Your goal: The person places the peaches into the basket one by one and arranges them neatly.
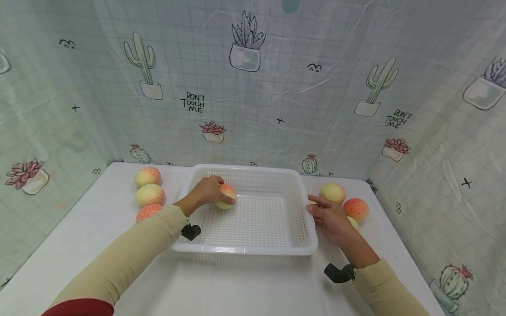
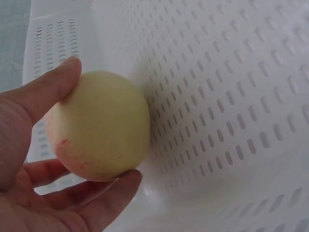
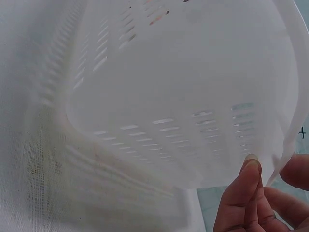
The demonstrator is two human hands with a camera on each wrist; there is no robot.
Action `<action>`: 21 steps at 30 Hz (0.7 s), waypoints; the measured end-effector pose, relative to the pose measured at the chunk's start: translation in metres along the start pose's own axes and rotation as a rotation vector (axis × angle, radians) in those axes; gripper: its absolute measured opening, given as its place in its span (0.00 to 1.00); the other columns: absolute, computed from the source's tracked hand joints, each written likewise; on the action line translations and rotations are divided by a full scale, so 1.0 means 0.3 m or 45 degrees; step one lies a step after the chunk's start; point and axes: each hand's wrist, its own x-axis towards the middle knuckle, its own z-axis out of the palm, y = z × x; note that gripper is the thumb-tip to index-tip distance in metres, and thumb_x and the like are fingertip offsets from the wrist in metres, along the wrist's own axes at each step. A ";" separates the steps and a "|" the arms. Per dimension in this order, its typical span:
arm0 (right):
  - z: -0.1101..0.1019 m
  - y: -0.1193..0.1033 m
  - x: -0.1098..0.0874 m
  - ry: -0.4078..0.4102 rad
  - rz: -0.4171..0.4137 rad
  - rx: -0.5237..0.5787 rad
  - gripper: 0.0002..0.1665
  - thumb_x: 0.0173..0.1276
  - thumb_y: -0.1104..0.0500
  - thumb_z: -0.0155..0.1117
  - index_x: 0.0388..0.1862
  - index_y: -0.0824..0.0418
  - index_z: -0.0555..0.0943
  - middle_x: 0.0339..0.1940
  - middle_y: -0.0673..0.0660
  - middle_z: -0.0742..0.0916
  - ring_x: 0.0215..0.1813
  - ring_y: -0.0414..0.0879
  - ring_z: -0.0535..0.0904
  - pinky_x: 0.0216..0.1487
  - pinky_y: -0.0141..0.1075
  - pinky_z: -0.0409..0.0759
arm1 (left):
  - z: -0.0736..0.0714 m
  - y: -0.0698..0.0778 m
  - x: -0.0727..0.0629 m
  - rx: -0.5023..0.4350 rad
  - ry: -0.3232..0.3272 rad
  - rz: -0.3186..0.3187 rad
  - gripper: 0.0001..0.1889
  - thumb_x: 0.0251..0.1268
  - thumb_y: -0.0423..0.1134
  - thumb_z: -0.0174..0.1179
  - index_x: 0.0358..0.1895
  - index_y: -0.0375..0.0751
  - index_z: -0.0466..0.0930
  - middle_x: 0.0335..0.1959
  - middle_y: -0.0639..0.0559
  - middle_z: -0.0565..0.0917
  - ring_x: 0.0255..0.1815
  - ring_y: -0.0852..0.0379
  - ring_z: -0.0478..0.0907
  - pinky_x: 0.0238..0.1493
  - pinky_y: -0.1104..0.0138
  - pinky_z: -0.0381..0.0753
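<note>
On the white table [image 1: 245, 285] in my head view stands a perforated plastic basket [image 1: 257, 251], my right hand [image 1: 333, 220] pinching its right rim; my left hand [image 1: 206, 191], reaching over its left side with fingers curled, grips the one peach [image 2: 104, 125] inside, near the left end.

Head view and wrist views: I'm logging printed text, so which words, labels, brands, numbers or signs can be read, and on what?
"DON'T TOUCH ME": patterned backdrop, left of centre.
"DON'T TOUCH ME": same backdrop, towards the right.
"x" and "+": small crosses scattered on that backdrop.
No lettering can be read on the basket or peaches.
</note>
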 end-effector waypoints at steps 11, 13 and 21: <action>0.006 0.000 -0.007 -0.005 -0.005 -0.008 0.34 0.76 0.52 0.67 0.78 0.51 0.72 0.61 0.52 0.84 0.54 0.46 0.85 0.56 0.34 0.85 | 0.008 -0.013 -0.006 0.012 -0.045 -0.037 0.47 0.54 0.55 0.79 0.72 0.30 0.71 0.71 0.35 0.77 0.68 0.40 0.76 0.71 0.47 0.77; 0.006 0.001 -0.007 -0.005 -0.005 -0.010 0.34 0.76 0.52 0.67 0.78 0.52 0.72 0.62 0.52 0.84 0.54 0.47 0.85 0.56 0.34 0.84 | 0.006 -0.013 -0.010 0.011 -0.043 -0.027 0.47 0.54 0.54 0.79 0.72 0.30 0.71 0.71 0.34 0.77 0.69 0.39 0.76 0.71 0.47 0.77; 0.008 -0.003 -0.011 -0.003 0.010 -0.007 0.35 0.75 0.50 0.68 0.78 0.51 0.71 0.65 0.52 0.83 0.56 0.46 0.85 0.57 0.34 0.84 | -0.023 -0.005 -0.034 -0.006 -0.020 0.016 0.47 0.52 0.52 0.79 0.71 0.29 0.71 0.69 0.32 0.78 0.68 0.38 0.77 0.69 0.48 0.78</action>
